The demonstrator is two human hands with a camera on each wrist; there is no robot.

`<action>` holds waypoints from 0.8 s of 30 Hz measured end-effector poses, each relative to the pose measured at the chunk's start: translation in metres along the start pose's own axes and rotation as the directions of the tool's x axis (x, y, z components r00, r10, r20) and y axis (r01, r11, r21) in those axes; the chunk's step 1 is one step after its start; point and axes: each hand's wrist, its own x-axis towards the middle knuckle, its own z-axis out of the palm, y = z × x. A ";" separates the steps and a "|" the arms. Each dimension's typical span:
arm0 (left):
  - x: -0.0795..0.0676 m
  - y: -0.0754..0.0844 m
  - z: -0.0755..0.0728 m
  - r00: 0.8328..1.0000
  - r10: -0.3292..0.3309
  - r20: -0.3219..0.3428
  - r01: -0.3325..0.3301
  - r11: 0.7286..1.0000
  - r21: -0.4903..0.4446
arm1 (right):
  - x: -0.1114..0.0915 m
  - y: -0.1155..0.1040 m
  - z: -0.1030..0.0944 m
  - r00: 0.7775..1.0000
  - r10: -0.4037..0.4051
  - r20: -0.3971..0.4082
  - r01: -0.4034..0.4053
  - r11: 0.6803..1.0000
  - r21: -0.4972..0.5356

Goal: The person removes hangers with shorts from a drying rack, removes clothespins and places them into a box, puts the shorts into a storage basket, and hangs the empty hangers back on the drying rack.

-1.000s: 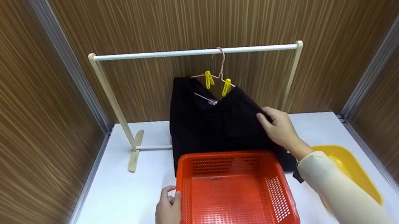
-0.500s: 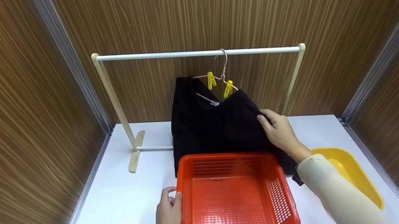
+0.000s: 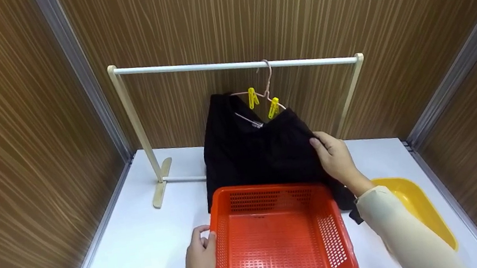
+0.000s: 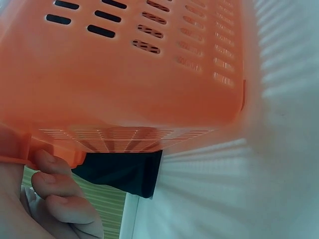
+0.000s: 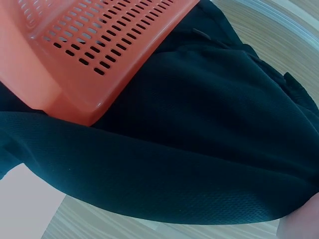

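Note:
Black pants (image 3: 259,158) hang from a pink hanger (image 3: 268,85) on the rack, their waist drooping open with a pale label inside. Two yellow clips (image 3: 253,98) sit on the hanger, apart from the waistband. My right hand (image 3: 336,158) pinches the right edge of the pants, thumb in front. In the right wrist view, the black cloth (image 5: 209,109) spreads out, with a bit of hand at the right edge. My left hand (image 3: 200,259) grips the left rim of a red basket (image 3: 274,239), fingers curled under it. The basket covers the lower part of the pants and holds nothing.
A white rail (image 3: 194,67) on wooden legs forms the rack against the wood-patterned back wall (image 3: 161,20). A yellow tray (image 3: 420,202) lies at the right, partly behind my right sleeve. Panels enclose the white table (image 3: 135,256) on both sides.
The whole view shifts slightly. Both hands keep their hold, and the pants, hanger and basket stay almost where they were.

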 end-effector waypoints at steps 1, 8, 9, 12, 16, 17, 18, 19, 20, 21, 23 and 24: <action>0.000 0.000 0.000 1.000 0.001 -0.001 -0.001 1.000 0.000 | 0.000 0.000 0.000 1.000 -0.001 -0.005 0.001 1.000 0.001; 0.001 -0.001 0.000 1.000 -0.002 0.003 0.002 1.000 -0.017 | -0.002 0.001 0.002 0.998 -0.033 -0.048 0.033 0.999 0.011; 0.001 -0.001 0.000 1.000 -0.002 0.004 0.002 1.000 -0.017 | -0.003 0.001 0.003 0.998 -0.041 -0.056 0.042 0.999 0.013; 0.000 -0.001 0.000 1.000 -0.007 0.011 0.007 1.000 -0.020 | -0.004 0.001 0.004 0.995 -0.064 -0.078 0.065 0.998 0.015; 0.000 0.000 0.000 1.000 -0.019 0.019 0.019 1.000 -0.025 | -0.003 0.000 0.003 0.991 -0.082 -0.102 0.084 0.996 0.011; 0.000 0.001 0.000 1.000 -0.019 0.017 0.019 1.000 -0.023 | -0.003 -0.001 0.003 0.991 -0.084 -0.106 0.086 0.996 0.010; 0.000 0.001 0.000 1.000 -0.017 0.015 0.017 1.000 -0.020 | -0.003 -0.002 0.002 0.990 -0.086 -0.110 0.087 0.996 0.009; 0.000 0.001 0.000 1.000 -0.017 0.012 0.017 1.000 -0.017 | -0.002 -0.002 0.002 0.990 -0.087 -0.113 0.088 0.996 0.010; 0.000 0.002 0.000 1.000 -0.015 0.010 0.015 1.000 -0.014 | -0.002 -0.003 0.002 0.989 -0.088 -0.115 0.090 0.996 0.012; 0.000 0.002 0.000 1.000 -0.015 0.006 0.015 1.000 -0.010 | -0.002 -0.004 0.001 0.989 -0.088 -0.119 0.090 0.996 0.011; 0.000 0.002 0.000 1.000 -0.015 0.001 0.015 1.000 0.000 | -0.003 -0.006 0.001 0.988 -0.088 -0.124 0.090 0.996 0.012; 0.000 0.001 0.000 1.000 -0.017 0.002 0.017 1.000 0.001 | -0.003 -0.006 0.000 0.988 -0.087 -0.128 0.090 0.996 0.011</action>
